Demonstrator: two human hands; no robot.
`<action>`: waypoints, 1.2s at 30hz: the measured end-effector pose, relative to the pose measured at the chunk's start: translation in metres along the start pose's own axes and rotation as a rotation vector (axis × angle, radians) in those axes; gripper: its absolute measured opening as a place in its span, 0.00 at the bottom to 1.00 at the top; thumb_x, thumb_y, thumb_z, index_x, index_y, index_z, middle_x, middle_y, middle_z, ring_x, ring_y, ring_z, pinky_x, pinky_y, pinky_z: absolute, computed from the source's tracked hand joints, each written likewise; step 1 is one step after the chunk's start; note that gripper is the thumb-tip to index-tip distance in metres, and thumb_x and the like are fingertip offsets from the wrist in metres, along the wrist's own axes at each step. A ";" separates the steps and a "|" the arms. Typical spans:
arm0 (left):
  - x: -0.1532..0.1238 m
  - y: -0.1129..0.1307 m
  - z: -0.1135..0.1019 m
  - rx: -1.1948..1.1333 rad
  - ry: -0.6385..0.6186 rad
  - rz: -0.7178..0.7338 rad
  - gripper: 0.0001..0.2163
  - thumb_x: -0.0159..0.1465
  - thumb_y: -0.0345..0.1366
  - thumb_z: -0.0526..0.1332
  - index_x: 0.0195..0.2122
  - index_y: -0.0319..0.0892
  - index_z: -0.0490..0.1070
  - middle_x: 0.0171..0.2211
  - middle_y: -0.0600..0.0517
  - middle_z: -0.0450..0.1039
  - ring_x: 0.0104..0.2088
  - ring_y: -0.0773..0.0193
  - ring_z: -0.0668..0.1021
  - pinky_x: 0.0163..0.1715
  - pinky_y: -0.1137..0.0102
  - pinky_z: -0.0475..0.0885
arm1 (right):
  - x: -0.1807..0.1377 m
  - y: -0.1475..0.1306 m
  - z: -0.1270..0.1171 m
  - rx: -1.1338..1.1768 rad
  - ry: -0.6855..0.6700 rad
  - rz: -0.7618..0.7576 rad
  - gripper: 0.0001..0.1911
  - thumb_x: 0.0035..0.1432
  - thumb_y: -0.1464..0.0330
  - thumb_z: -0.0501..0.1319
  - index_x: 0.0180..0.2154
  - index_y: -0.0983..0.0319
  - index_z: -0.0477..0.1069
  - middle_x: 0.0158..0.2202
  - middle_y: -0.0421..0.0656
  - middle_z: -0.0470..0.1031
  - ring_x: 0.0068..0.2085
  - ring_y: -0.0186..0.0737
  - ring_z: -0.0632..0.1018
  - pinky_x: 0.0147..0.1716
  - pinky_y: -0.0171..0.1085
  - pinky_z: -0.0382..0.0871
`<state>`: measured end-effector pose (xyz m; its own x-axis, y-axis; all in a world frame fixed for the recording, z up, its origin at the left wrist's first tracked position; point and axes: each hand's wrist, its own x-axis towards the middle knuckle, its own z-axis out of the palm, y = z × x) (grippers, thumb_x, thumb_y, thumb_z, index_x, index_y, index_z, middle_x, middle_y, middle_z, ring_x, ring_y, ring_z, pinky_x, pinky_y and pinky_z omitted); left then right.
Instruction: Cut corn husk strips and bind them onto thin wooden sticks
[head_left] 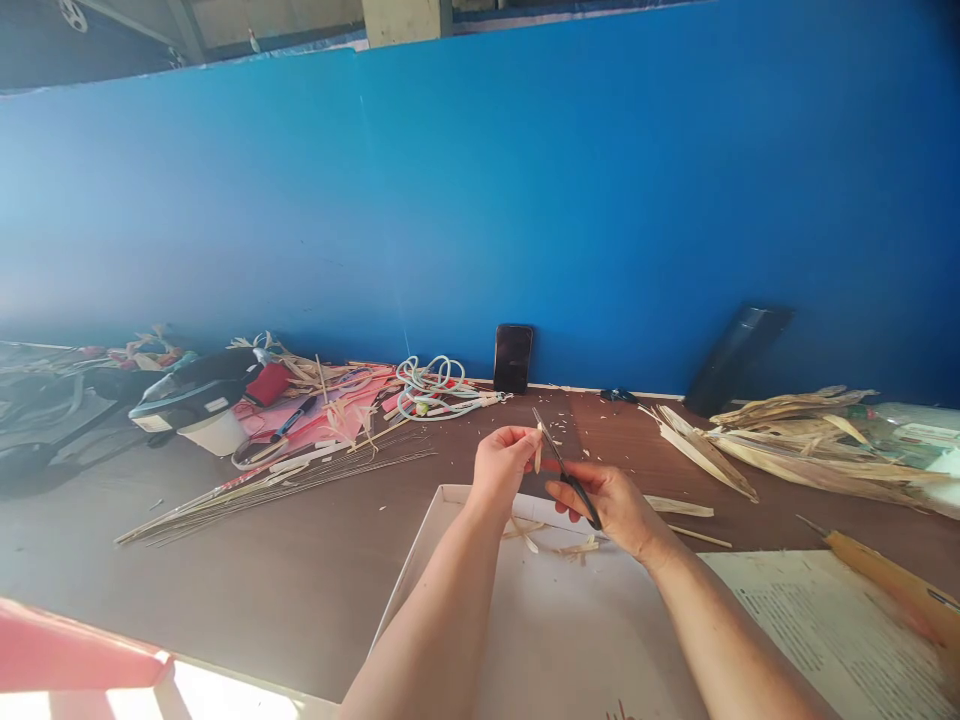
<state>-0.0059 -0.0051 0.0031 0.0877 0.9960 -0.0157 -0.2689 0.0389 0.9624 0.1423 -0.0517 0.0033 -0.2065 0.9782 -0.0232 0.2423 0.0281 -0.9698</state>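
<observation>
My left hand (507,462) pinches a small pale strip of dried husk (538,458) between thumb and fingertips. Close on its right, my right hand (600,498) grips a pair of scissors (574,488) with dark handles. The scissor blades point up and to the left, beside the strip; whether they touch it I cannot tell. Below both hands lies a shallow white box lid (444,540), with several cut husk pieces (577,547) near its far edge. Tiny pale clippings are scattered on the brown table beyond my hands.
A phone (513,358) leans upright against the blue wall (570,200). Coiled cord (431,388), thin wires (300,490), pink sheets (352,405) and an iron (195,390) lie left. On the right are dried husks (787,450), a dark cylinder (739,360), a printed sheet (802,600) and a wooden-handled tool (885,575).
</observation>
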 end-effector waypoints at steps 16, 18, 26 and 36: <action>0.000 0.000 -0.001 0.028 0.004 0.030 0.14 0.50 0.45 0.64 0.28 0.38 0.72 0.20 0.54 0.67 0.21 0.73 0.66 0.23 0.76 0.61 | -0.001 -0.003 0.000 -0.065 0.024 0.024 0.23 0.50 0.59 0.63 0.48 0.61 0.72 0.20 0.38 0.69 0.21 0.30 0.64 0.22 0.32 0.57; 0.001 0.000 -0.001 0.030 0.000 0.031 0.14 0.50 0.45 0.64 0.28 0.38 0.73 0.20 0.54 0.67 0.21 0.73 0.67 0.23 0.76 0.61 | -0.001 -0.002 0.000 -0.058 0.024 0.026 0.23 0.50 0.59 0.63 0.48 0.61 0.72 0.20 0.37 0.68 0.21 0.30 0.64 0.22 0.31 0.57; 0.000 0.001 -0.001 0.025 0.001 0.028 0.14 0.50 0.45 0.64 0.29 0.38 0.73 0.22 0.54 0.68 0.21 0.73 0.66 0.23 0.77 0.61 | -0.001 -0.004 0.001 -0.056 0.033 0.010 0.23 0.50 0.58 0.63 0.47 0.61 0.72 0.19 0.37 0.68 0.21 0.30 0.64 0.21 0.31 0.57; 0.000 0.002 0.000 -0.010 -0.018 0.038 0.14 0.50 0.45 0.64 0.29 0.38 0.72 0.21 0.54 0.67 0.21 0.73 0.66 0.23 0.77 0.60 | -0.002 -0.005 0.002 -0.054 0.055 0.001 0.23 0.50 0.59 0.63 0.47 0.61 0.73 0.18 0.36 0.68 0.20 0.30 0.64 0.20 0.31 0.57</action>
<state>-0.0069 -0.0054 0.0047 0.0944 0.9952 0.0257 -0.2816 0.0020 0.9595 0.1400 -0.0541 0.0074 -0.1543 0.9880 -0.0094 0.2940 0.0368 -0.9551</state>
